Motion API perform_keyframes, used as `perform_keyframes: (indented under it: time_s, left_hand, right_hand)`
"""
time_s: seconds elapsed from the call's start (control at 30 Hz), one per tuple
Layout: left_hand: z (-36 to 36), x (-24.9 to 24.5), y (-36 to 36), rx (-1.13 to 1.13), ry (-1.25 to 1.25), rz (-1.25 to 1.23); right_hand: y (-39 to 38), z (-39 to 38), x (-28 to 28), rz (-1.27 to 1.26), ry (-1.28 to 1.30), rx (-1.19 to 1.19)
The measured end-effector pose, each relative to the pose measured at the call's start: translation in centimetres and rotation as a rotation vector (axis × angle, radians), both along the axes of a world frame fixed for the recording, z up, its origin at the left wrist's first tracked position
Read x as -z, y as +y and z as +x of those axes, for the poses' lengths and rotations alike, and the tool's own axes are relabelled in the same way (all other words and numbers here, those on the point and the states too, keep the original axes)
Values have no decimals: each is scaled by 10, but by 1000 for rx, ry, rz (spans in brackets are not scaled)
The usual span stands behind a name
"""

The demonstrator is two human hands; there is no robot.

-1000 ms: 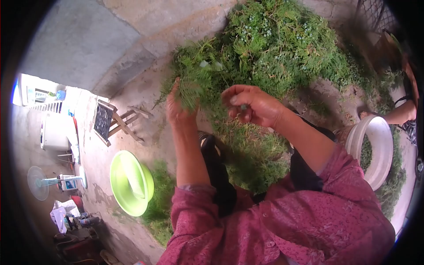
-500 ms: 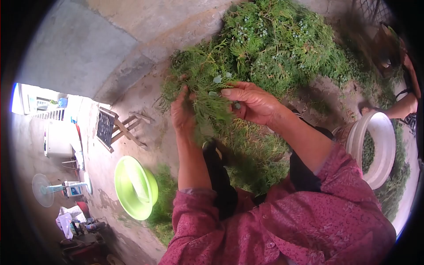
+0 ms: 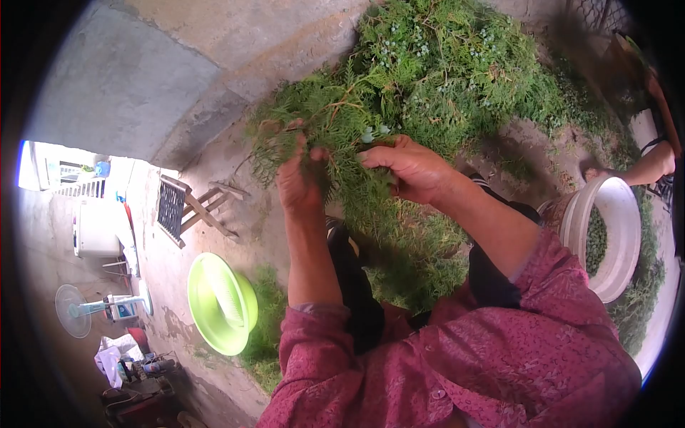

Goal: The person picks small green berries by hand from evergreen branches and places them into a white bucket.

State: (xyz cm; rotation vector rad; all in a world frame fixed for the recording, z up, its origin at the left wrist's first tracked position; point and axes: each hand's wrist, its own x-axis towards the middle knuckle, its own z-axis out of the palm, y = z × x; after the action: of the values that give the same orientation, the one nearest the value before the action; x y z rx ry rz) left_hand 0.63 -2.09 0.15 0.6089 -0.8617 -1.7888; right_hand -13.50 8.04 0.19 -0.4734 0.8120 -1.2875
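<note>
My left hand is closed around a leafy evergreen branch, whose flat green sprays hide part of the fingers. To its right, my right hand is closed in a pinch at the edge of the same branch. Pale blue-green cones show just above its thumb and forefinger. What lies inside the right fingers is mostly hidden, though a cone showed there half a second ago. Beyond both hands rises a large heap of cut evergreen branches dotted with similar cones.
A white bucket with small green pieces inside stands at right, near another person's foot. At left are a lime-green basin, a folding stool and a fan. Loose greenery covers the floor between my legs.
The branch has turned in my left hand, baring a brown stem on top. My right hand has shifted slightly, and the cone seen in its fingers is now out of sight.
</note>
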Motion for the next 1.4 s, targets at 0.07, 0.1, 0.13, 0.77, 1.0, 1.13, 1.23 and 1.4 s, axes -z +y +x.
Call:
perform_keyframes:
  time_s: [0.07,0.1,0.13,0.77,1.0,1.13,1.23,1.4]
  left_hand:
    - [2,1,1,17,37,34]
    - [4,3,1,24,17,46]
    - [4,3,1,30,-3,57]
    - [4,-9,8,-43,-107,-114]
    - [2,-9,9,-49,-130,-7]
    - [4,-12,9,-77,-137,-42]
    - [17,-1,-10,-102,-110,75]
    - [33,6,-16,-44,-60,50]
  right_hand:
    - [0,2,2,41,37,5]
    - [0,3,2,83,92,-20]
    - [0,4,-2,125,146,-46]
    - [9,-9,-8,-260,637,250]
    - [1,-4,6,-276,602,230]
    - [12,-1,-14,-264,621,251]
    - [19,-9,-11,-332,467,310]
    - [18,-29,-20,-124,14,189]
